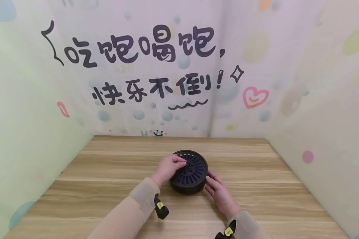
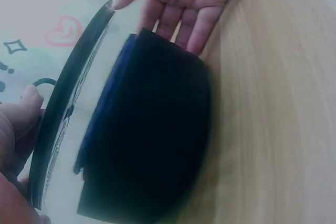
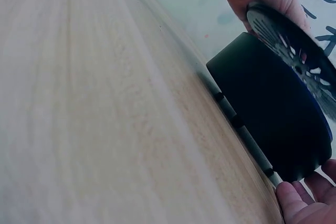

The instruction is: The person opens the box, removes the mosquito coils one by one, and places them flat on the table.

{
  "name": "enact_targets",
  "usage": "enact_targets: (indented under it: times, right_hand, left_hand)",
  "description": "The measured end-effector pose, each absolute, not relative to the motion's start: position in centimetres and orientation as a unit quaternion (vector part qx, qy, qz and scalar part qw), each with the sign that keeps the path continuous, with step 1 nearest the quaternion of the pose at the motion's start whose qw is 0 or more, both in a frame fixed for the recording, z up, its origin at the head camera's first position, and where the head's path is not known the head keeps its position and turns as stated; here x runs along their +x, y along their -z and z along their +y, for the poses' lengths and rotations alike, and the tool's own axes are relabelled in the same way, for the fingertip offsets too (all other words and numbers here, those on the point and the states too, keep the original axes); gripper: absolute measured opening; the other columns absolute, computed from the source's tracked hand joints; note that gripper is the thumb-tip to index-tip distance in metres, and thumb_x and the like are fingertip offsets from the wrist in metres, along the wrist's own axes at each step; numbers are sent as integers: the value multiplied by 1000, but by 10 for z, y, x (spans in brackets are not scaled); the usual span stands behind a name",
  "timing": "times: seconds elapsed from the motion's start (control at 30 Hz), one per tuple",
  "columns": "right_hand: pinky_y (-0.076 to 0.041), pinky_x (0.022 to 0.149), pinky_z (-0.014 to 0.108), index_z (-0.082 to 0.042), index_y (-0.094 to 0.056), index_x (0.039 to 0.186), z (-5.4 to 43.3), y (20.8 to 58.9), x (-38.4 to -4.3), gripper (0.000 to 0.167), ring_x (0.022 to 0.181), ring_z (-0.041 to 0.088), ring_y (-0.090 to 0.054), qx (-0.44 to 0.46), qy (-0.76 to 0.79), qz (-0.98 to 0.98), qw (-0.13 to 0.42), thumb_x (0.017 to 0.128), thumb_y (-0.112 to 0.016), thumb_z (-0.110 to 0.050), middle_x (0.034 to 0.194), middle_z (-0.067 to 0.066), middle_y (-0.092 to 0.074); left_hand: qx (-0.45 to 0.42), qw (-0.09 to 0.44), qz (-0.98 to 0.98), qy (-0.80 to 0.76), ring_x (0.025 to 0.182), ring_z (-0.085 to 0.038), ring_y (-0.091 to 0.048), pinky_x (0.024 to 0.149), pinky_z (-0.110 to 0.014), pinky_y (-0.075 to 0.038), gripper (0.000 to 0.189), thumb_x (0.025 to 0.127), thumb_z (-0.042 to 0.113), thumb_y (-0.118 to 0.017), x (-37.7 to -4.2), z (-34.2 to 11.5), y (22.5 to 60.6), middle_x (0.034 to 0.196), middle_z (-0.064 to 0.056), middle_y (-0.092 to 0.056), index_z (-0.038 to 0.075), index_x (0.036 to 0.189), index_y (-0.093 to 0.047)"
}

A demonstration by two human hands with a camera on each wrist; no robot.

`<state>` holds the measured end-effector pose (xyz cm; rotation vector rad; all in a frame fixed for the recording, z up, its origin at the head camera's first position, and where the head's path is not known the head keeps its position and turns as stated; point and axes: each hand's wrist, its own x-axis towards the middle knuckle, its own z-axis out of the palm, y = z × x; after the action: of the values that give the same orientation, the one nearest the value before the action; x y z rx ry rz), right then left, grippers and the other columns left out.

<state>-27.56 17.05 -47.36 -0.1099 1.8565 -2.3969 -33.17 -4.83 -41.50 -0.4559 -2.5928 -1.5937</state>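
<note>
My left hand (image 1: 167,168) pinches a round black lid (image 1: 195,172) by its middle, where a small ring handle (image 2: 45,81) stands up in the left wrist view. Slots radiate across the lid. It hovers tilted over a low round black container (image 1: 186,190), and both wrist views show a gap between the two. A blue edge lines the container's top. At the container's right side is my right hand (image 1: 222,196), its fingertips against the wall and its fingers loosely extended. The container's inside is hidden.
The container stands on a wood-grain tabletop (image 1: 116,159). A printed backdrop (image 1: 167,116) with black lettering rises behind the table, and pale panels close off the left and right sides. Each wrist wears a black camera strap (image 1: 160,207).
</note>
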Motion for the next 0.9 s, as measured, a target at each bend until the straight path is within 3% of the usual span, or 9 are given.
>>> enact_targets:
  times: [0.1,0.37,0.9]
  right_hand:
    - [-28,110,41,5,-25,148,171,473,-276,61,126,16,-41,-36,787,614,53,98,-50,-18,153,21,-25]
    - [-24,113,46,7,-23,148,169,472,-277,61,136,29,-29,-41,789,611,53,97,-49,-14,154,24,-20]
    - [-23,113,49,8,-22,148,168,473,-276,61,137,32,-28,-38,784,617,55,98,-49,-14,153,27,-21]
  left_hand:
    - [-144,49,-846,511,116,-29,-56,103,-45,-39,13,88,19,-70,-331,-54,408,107,-5,-67,10,93,-77]
    - [-108,72,-835,534,100,-22,-61,92,-42,-46,15,89,18,-69,-337,-88,394,101,-2,-68,8,97,-75]
    - [28,77,-823,562,119,-32,-54,98,-45,-44,29,94,21,-63,-350,-171,429,124,-18,-62,-2,112,-68]
